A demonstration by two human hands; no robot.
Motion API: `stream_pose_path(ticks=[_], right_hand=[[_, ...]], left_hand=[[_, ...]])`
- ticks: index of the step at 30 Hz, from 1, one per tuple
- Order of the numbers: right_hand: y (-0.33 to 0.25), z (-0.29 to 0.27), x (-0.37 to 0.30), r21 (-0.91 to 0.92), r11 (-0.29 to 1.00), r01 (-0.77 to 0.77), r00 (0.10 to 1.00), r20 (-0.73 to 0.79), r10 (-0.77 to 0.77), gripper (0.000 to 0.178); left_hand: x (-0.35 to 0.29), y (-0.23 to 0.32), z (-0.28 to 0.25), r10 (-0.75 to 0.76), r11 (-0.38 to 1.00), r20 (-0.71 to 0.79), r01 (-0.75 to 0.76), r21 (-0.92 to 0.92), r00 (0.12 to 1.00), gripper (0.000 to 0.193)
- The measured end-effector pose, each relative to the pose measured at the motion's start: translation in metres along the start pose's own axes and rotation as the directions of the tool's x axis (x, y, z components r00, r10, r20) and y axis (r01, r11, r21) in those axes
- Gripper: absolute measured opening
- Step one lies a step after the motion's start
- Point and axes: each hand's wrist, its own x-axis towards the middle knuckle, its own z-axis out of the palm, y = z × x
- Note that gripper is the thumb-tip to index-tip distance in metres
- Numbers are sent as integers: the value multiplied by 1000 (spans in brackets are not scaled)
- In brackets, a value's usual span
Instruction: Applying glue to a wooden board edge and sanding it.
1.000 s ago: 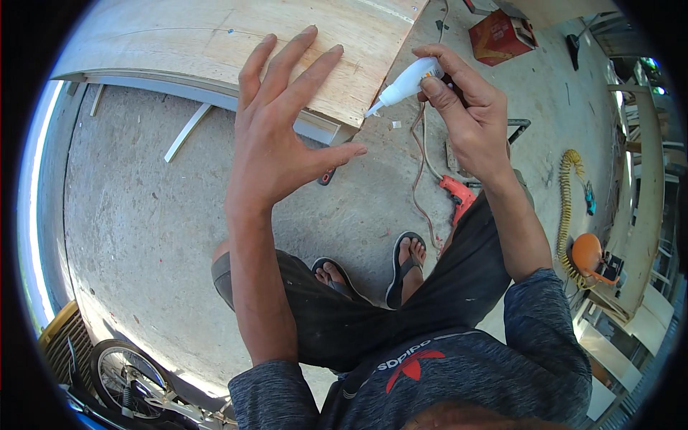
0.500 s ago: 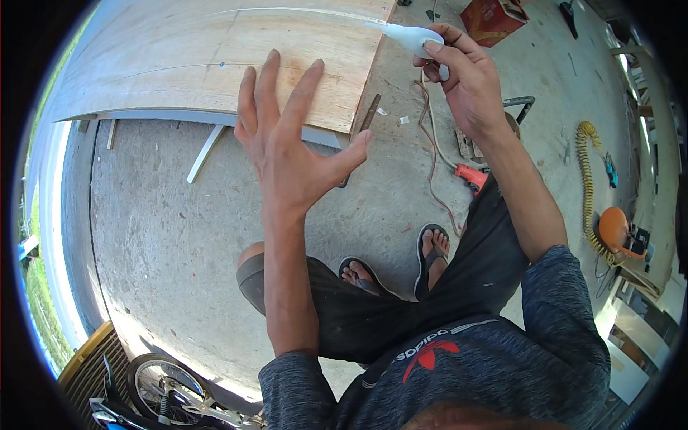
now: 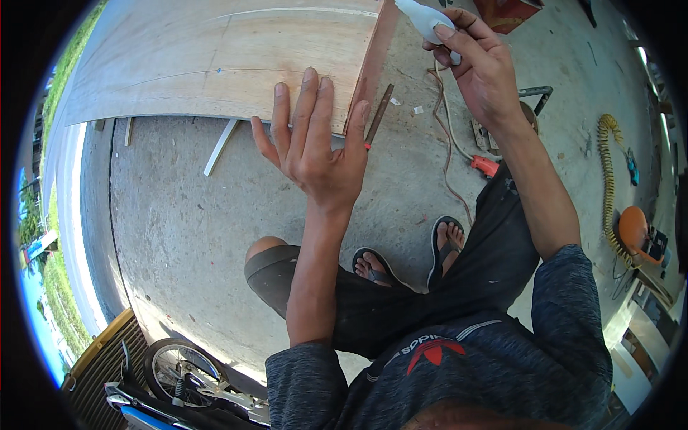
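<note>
My right hand [image 3: 481, 68] is closed around a small white squeeze bottle [image 3: 427, 19], its narrow nozzle pointing up and left, just off the right end of a plywood sheet [image 3: 165, 64]. A pale line of what looks like glue [image 3: 315, 10] runs along the far part of the sheet toward that end. My left hand [image 3: 315, 143] lies at the sheet's near right corner, fingers stretched out over the wood and thumb by the right edge. Nothing shows in its grip. Beside the thumb, a dark flat strip-like tool [image 3: 380, 115] with some red at its near end is on the floor.
Brown and white cords [image 3: 446, 115] run across the concrete floor to a red power tool [image 3: 484, 165] by my right leg. A coiled yellow hose [image 3: 608, 179] and an orange round object [image 3: 633, 226] lie at the right. A motorcycle [image 3: 183, 380] stands lower left; a red box [image 3: 505, 13] is at the top.
My left hand has shifted right and toward me, to the sheet's corner, its fingers closer together. My right hand has carried the bottle up and right, away from the end of the pale line.
</note>
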Motion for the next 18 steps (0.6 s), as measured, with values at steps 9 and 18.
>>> stream_pose_path(ticks=[9,18], right_hand=[[-9,22,0,42,992,-120,993,22,120,40],[-8,13,0,-101,989,-111,993,24,114,34]], left_hand=[[3,6,1,-47,999,27,48,-14,999,39],[10,15,7,-89,996,-25,88,-23,996,30]])
